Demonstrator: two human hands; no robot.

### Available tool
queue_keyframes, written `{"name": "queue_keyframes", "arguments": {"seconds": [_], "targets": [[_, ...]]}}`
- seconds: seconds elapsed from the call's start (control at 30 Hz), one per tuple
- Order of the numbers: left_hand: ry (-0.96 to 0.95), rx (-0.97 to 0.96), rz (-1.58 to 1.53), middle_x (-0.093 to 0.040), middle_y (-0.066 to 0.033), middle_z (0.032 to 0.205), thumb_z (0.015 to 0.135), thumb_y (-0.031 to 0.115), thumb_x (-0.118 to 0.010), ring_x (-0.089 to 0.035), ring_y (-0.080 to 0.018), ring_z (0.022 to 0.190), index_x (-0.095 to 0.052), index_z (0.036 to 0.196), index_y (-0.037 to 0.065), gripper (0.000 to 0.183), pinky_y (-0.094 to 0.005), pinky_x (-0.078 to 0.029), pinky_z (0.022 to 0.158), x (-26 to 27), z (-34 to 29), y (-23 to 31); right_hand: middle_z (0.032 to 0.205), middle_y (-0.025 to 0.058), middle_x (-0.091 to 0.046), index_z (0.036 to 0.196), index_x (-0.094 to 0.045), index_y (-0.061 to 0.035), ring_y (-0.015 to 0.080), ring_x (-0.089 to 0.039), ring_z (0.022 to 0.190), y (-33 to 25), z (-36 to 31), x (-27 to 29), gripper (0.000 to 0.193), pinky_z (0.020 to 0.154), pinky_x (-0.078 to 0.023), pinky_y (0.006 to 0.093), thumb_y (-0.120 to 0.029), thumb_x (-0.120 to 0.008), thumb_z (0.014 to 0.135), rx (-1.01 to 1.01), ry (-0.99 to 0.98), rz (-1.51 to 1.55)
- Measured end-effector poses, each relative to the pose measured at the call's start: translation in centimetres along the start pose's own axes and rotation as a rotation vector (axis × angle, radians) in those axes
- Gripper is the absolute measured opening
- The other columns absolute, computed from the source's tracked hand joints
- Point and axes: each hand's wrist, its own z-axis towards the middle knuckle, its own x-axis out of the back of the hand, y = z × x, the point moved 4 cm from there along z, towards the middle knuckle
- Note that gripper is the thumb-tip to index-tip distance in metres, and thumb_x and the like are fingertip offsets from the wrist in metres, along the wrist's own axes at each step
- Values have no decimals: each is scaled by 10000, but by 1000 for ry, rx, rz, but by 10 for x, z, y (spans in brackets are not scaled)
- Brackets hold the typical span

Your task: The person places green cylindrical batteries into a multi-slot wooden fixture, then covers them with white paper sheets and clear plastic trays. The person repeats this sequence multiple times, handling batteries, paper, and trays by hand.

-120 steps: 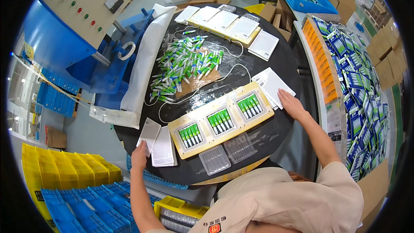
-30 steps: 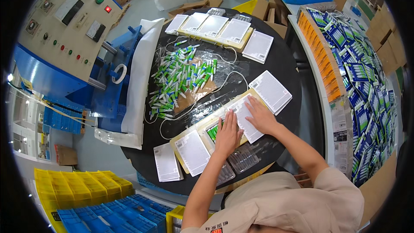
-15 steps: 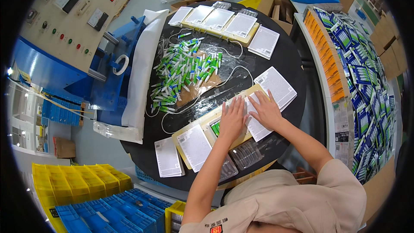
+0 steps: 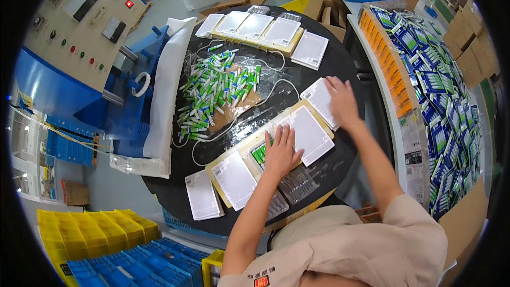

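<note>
Currently resting left hand [image 4: 280, 157] open and ungripping over the middle slot of the yellow tray [image 4: 246, 148], partly covering green tubes [image 4: 258, 154] there, beside a white card [image 4: 309, 137]; holding right hand [image 4: 343, 101], part-open and blurred, over the card stack [image 4: 317, 100] by the tray's right end; cannot tell whether gripping any.

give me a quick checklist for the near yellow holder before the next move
1. Left pocket of the yellow holder covered: ok, a white card lies over it.
2. Right pocket covered: ok, another white card lies over it.
3. Middle pocket covered: not ok, green tubes show beside the left hand.
4. All middle tubes seated: cannot tell, the left hand hides part of them.
5. Left hand clear of the holder: not ok, it is over the middle pocket.
6. Spare cards nearby: ok, the right hand is over the right-hand card stack.
</note>
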Motion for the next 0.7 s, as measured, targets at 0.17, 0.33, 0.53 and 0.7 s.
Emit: {"name": "queue_keyframes", "arguments": {"seconds": [0.17, 0.33, 0.53, 0.7], "targets": [[-2, 98, -141, -358, -158, 1620, 994, 503, -550, -263, -325, 1534, -441, 1512, 64, 687, -638, -94, 1222, 41, -7, 2, 1577, 221, -393, 1485, -452, -27, 331, -372, 1483, 51, -54, -35, 586, 1206, -338, 474, -42, -558, 909, 221, -583, -149], [472, -57, -704, -682, -146, 1275, 973, 276, -650, -652, -347, 1184, -607, 1338, 41, 436, -506, -494, 1037, 203, -131, 46, 1429, 276, -547, 1370, -518, 96, 342, -534, 1360, 69, -72, -47, 456, 1090, -488, 382, -91, -489, 955, 494, -364, -249], [1374, -871, -743, -582, -85, 1321, 981, 112, -636, -548, -270, 1203, -564, 1368, 111, 394, -398, -511, 965, 296, -229, 118, 1201, 223, -696, 1185, -652, 43, 332, -681, 1142, 86, -78, -40, 317, 988, -551, 415, -57, -562, 899, 428, -236, -79], [1612, -737, -849, -591, 44, 1180, 981, 213, -617, -544, -135, 1085, -627, 1207, 195, 227, -334, -504, 870, 314, -271, 139, 1220, 197, -699, 1200, -668, 10, 359, -679, 1140, 45, -49, 29, 338, 972, -556, 430, 15, -531, 891, 120, -88, -30]]}}
